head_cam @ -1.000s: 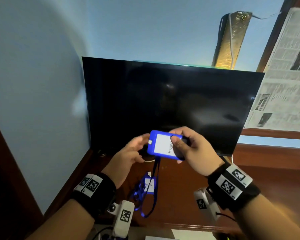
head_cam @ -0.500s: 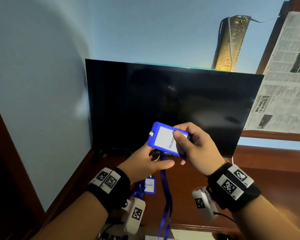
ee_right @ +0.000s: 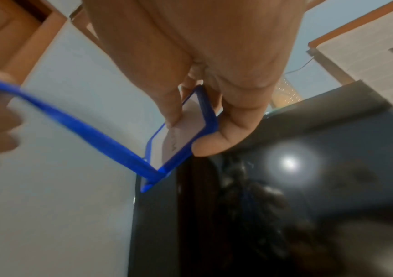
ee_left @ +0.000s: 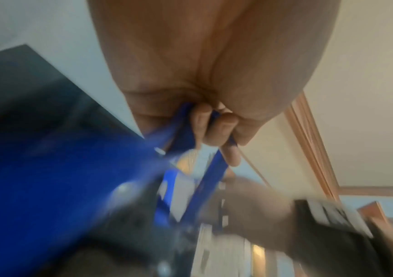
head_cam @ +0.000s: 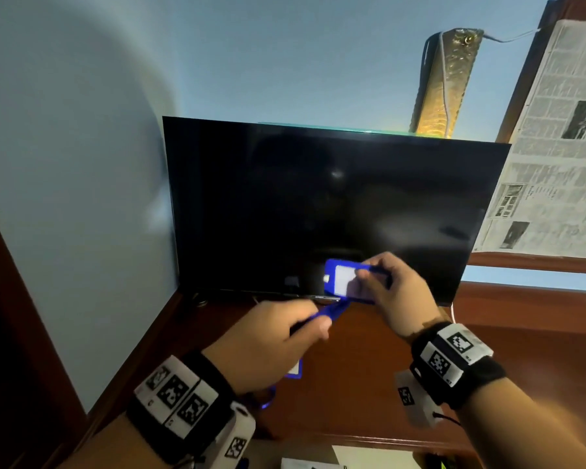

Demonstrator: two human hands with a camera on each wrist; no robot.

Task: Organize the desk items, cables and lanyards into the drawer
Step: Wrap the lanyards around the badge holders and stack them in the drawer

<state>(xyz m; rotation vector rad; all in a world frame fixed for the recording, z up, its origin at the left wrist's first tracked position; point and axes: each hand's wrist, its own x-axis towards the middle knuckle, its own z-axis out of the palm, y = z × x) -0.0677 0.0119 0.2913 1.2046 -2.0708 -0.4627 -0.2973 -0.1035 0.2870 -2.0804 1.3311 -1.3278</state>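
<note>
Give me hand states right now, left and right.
Left hand: closed, gripping the blue lanyard strap.
Right hand: closed, pinching the blue badge holder.

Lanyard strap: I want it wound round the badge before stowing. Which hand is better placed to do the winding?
Left. The left hand already grips the strap, drawn out from the badge. The right hand pinches the badge, so it can only steady it.

Dark monitor [head_cam: 335, 211] close behind; wooden desktop [head_cam: 521, 350] (right side) bare
</note>
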